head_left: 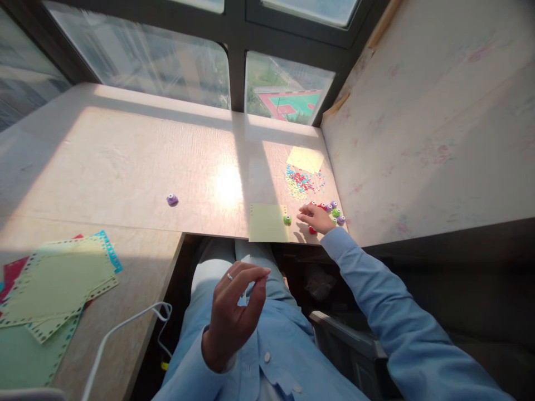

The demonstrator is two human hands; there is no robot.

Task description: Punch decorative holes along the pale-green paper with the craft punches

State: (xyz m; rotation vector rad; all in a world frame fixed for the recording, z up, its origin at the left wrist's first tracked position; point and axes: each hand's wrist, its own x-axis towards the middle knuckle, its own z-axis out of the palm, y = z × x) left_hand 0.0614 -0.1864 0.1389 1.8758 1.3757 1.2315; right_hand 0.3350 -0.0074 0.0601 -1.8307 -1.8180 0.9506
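My right hand (pixel 316 217) lies on the desk (pixel 125 161) near its right front corner, fingers spread among several small craft punches in purple, green and red (pixel 335 212). A green punch (pixel 287 220) sits just left of that hand, at the edge of a pale green paper sheet (pixel 267 223). My left hand (pixel 234 312) hovers over my lap, fingertips pinched together; whether anything tiny is between them cannot be told. Beyond the right hand lie a pile of coloured paper bits (pixel 301 182) and a yellow sheet (pixel 305 159).
A lone purple punch (pixel 172 199) rests mid-desk. Punched-edge sheets in green, yellow, blue and red (pixel 54 284) are stacked on the lower left desk, with a white cable (pixel 125 326) at its edge. A wall stands at the right, windows behind.
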